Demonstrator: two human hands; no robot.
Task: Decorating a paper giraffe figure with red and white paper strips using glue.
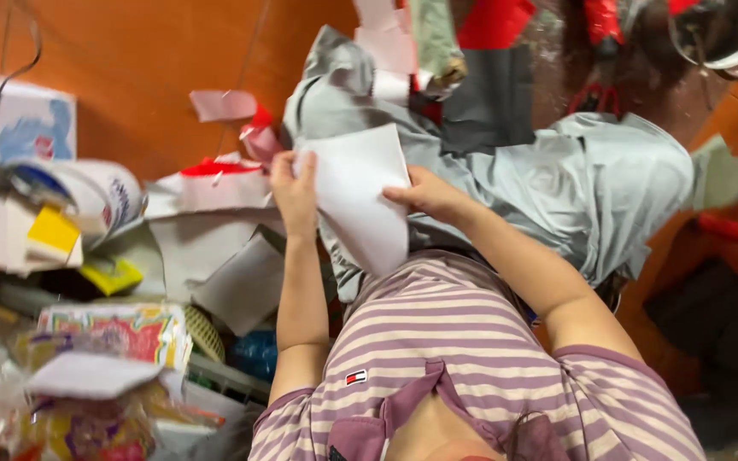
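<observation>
Both of my hands hold a sheet of white paper [360, 192] in front of my lap. My left hand [294, 189] grips its left edge, fingers curled over the top corner. My right hand [424, 194] pinches its right edge. The sheet curves downward toward my purple-striped shirt [454, 341]. Under the paper my knees in pale grey trousers [574, 179] are drawn up.
Paper scraps in white, pink and red [224, 183] lie on the orange floor [147, 77] to the left. A cluttered pile of printed packages [121, 329], a roll [87, 192] and yellow card sits at far left. Red-handled scissors [595, 94] and a metal bowl [723, 34] lie at top right.
</observation>
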